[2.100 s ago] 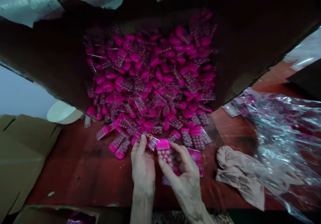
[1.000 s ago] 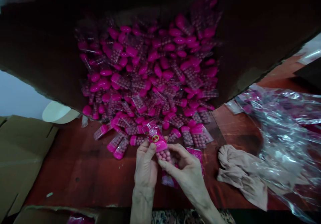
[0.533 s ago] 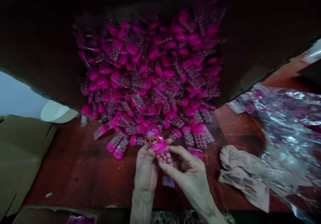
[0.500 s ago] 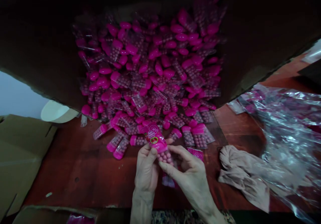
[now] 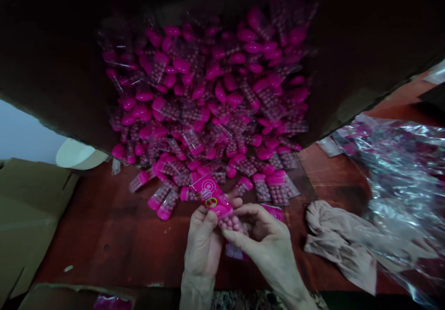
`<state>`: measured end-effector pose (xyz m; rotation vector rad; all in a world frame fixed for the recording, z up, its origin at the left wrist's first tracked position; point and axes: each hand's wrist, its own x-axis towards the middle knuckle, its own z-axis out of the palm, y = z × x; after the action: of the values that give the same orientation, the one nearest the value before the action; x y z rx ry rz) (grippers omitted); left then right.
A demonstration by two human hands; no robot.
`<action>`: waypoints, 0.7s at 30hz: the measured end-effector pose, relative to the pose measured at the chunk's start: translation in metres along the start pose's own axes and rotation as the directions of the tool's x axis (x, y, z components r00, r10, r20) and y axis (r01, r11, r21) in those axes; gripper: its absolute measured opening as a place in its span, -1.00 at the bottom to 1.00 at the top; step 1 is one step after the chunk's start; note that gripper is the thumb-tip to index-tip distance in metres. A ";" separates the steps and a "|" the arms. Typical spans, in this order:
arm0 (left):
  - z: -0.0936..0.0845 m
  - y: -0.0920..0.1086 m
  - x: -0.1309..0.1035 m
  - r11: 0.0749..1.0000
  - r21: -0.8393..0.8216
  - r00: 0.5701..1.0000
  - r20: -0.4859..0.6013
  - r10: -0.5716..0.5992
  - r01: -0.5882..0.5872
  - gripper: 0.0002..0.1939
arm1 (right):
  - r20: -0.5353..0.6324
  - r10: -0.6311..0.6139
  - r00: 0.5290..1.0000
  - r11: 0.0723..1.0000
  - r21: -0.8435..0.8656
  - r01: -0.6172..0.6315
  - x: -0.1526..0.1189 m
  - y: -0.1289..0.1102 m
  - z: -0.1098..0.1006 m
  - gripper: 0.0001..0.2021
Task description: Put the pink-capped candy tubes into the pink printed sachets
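Holding glossy wrapper (image 5: 210, 193), L hand (image 5: 204, 243); clear ball-filled pk (image 5: 231, 223), R hand (image 5: 271, 238).

no words, brands or numbers are legible. near six o'clock, the pink printed wrapper (image 5: 208, 199) held against a clear container of pink balls (image 5: 232, 223) bears pale rings and a yellow-green oval; near five o'clock, a pink packet (image 5: 273, 211) bears rings.

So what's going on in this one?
A person holds a small pack of pink candy balls in the right hand, while the left hand grips a printed pink wrapper that partly covers it. Behind them, a big heap of similar packs spills onto the red table. A crumpled cloth lies to the right.
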<state>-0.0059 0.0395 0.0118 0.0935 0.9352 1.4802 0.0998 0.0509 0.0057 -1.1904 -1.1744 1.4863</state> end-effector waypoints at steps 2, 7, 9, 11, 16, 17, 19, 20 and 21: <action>0.001 0.000 0.000 1.000 -0.004 1.000 -0.015 0.005 -0.005 -0.67 | 0.014 0.010 1.000 0.999 0.041 -0.010 0.001 0.000 0.000 -0.78; 0.010 -0.004 -0.002 0.998 0.062 1.000 -0.025 0.006 -0.005 -0.81 | -0.132 -0.134 0.982 0.988 -0.099 0.122 -0.003 -0.001 0.007 -0.82; 0.011 -0.004 -0.003 0.999 0.049 0.999 -0.041 -0.010 0.012 -0.83 | -0.142 -0.243 0.960 0.958 -0.188 0.215 -0.005 -0.001 0.009 -0.81; 0.010 -0.004 -0.005 0.999 0.029 0.999 -0.045 -0.030 0.032 -0.83 | -0.125 -0.340 0.932 0.918 -0.261 0.299 -0.007 0.000 0.010 -0.78; 0.007 0.002 -0.006 0.998 -0.042 0.999 -0.028 -0.037 0.036 -0.84 | -0.075 -0.406 0.911 0.880 -0.303 0.367 -0.005 0.003 0.010 -0.74; 0.006 0.004 -0.005 0.998 -0.048 0.999 -0.038 -0.030 0.028 -0.83 | -0.075 -0.374 0.924 0.894 -0.293 0.338 -0.004 0.004 0.010 -0.73; 0.004 0.007 -0.003 0.999 -0.036 0.998 -0.062 -0.015 0.013 -0.78 | -0.061 -0.288 0.956 0.921 -0.292 0.259 -0.003 0.006 0.009 -0.75; 0.003 0.008 -0.002 1.000 -0.026 0.997 -0.072 -0.011 0.009 -0.76 | -0.036 -0.250 0.968 0.926 -0.301 0.228 -0.002 0.006 0.009 -0.81; 0.003 0.008 -0.002 1.000 -0.016 0.997 -0.083 -0.008 0.006 -0.74 | -0.003 -0.218 0.976 0.927 -0.314 0.206 -0.002 0.006 0.009 -0.88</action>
<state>-0.0104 0.0409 0.0193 0.0178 0.9895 1.4939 0.0907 0.0462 0.0007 -1.2463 -1.5021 1.1384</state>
